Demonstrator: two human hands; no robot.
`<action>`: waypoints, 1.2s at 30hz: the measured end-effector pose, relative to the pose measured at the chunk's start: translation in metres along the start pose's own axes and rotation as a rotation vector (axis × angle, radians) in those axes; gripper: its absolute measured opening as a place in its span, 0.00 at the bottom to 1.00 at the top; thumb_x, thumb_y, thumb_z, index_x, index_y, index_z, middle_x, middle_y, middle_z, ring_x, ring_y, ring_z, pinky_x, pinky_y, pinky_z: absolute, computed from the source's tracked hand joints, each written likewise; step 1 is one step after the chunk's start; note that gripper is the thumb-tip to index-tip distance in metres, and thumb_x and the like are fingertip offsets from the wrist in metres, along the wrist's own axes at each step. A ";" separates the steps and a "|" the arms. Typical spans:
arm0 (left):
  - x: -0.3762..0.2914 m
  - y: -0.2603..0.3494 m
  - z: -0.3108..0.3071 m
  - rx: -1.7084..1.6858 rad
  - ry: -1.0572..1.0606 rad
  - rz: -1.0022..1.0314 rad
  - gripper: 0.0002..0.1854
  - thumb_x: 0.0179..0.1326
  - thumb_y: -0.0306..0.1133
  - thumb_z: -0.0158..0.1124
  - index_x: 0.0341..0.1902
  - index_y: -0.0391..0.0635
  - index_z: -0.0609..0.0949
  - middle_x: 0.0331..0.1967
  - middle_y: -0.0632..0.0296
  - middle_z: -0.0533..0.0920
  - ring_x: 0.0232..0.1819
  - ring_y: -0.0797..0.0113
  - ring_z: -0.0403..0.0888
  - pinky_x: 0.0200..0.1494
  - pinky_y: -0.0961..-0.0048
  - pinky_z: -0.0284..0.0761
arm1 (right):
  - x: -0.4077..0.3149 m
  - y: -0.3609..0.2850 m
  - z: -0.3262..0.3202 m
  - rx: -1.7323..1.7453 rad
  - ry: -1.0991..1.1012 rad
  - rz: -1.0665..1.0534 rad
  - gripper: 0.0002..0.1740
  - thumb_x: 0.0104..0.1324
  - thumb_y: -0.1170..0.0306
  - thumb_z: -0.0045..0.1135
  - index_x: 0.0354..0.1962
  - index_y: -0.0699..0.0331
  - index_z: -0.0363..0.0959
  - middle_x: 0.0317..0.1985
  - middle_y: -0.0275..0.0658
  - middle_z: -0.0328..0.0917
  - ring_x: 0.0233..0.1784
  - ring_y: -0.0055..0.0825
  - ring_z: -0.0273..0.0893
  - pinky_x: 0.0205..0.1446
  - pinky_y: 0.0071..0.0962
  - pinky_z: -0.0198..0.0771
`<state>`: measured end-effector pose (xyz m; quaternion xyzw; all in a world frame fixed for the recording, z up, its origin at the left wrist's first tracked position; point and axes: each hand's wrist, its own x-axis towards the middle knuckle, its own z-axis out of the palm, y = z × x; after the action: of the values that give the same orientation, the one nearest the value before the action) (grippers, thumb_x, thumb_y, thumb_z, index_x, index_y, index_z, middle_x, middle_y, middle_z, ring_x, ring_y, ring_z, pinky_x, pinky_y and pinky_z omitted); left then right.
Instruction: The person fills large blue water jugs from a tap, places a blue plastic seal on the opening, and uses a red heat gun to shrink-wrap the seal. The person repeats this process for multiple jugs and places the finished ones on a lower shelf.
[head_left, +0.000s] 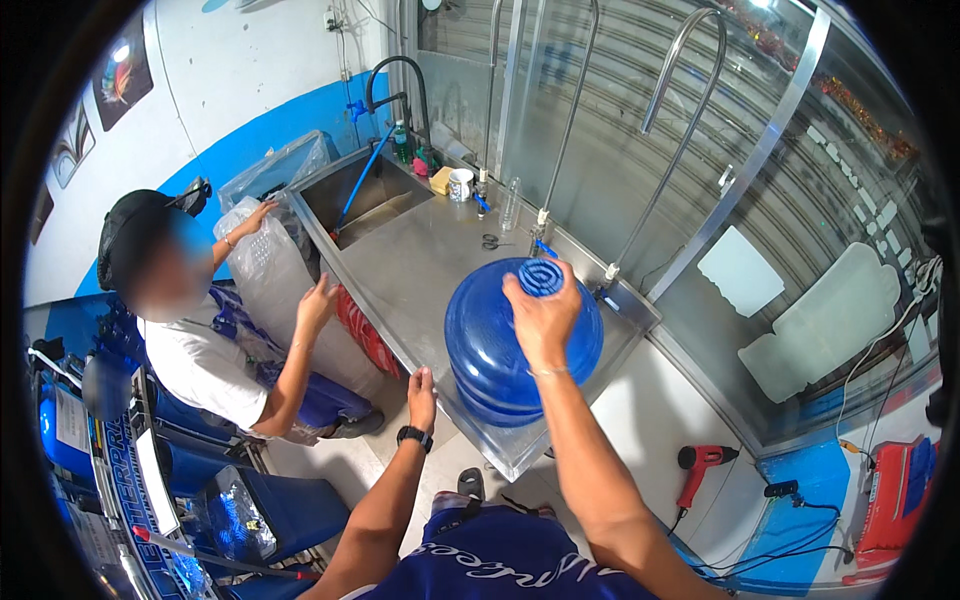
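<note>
A large blue water jug (480, 352) stands upright on the stainless steel sink counter (397, 277), close to its near corner. My right hand (551, 315) grips the ridged blue cap (541, 277) at the jug's mouth, thumb on one side and fingers on the other. Whether the cap is seated on the neck I cannot tell. My left hand (422, 401), with a black watch on the wrist, is raised beside the counter's left edge. Nothing shows in it, and it is apart from the jug.
A person (202, 360) stands at the left beside clear plastic bags (262, 262). Tall steel spouts (682, 67) rise behind the counter. Scissors (491, 241) and a mug (460, 184) lie farther back. A red heat gun (701, 469) is on the right, its cord trailing.
</note>
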<state>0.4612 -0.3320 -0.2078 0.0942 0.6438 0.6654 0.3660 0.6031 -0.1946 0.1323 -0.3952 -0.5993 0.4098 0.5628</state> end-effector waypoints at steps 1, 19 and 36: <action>0.014 0.002 0.002 0.051 -0.002 0.007 0.37 0.79 0.64 0.58 0.75 0.45 0.73 0.64 0.59 0.79 0.65 0.61 0.76 0.65 0.58 0.74 | -0.004 0.002 -0.018 0.102 -0.071 0.026 0.25 0.55 0.70 0.85 0.45 0.66 0.79 0.38 0.39 0.87 0.40 0.29 0.86 0.48 0.38 0.83; -0.162 0.012 -0.006 -0.459 -0.093 -0.109 0.39 0.75 0.65 0.62 0.70 0.41 0.81 0.65 0.54 0.86 0.65 0.58 0.84 0.71 0.59 0.78 | -0.153 0.043 -0.307 0.652 -0.301 -0.167 0.23 0.53 0.66 0.79 0.42 0.59 0.74 0.34 0.42 0.86 0.44 0.39 0.87 0.71 0.49 0.70; -0.387 -0.260 -0.059 -0.115 0.087 -0.753 0.30 0.80 0.58 0.57 0.71 0.47 0.81 0.63 0.58 0.87 0.62 0.60 0.85 0.69 0.60 0.79 | -0.313 0.105 -0.444 0.364 -0.131 0.374 0.18 0.53 0.73 0.73 0.41 0.65 0.78 0.35 0.45 0.87 0.44 0.39 0.89 0.67 0.48 0.78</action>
<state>0.7981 -0.6391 -0.3239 -0.1981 0.6100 0.5226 0.5617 1.0650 -0.4301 -0.0620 -0.3641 -0.4675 0.6323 0.4990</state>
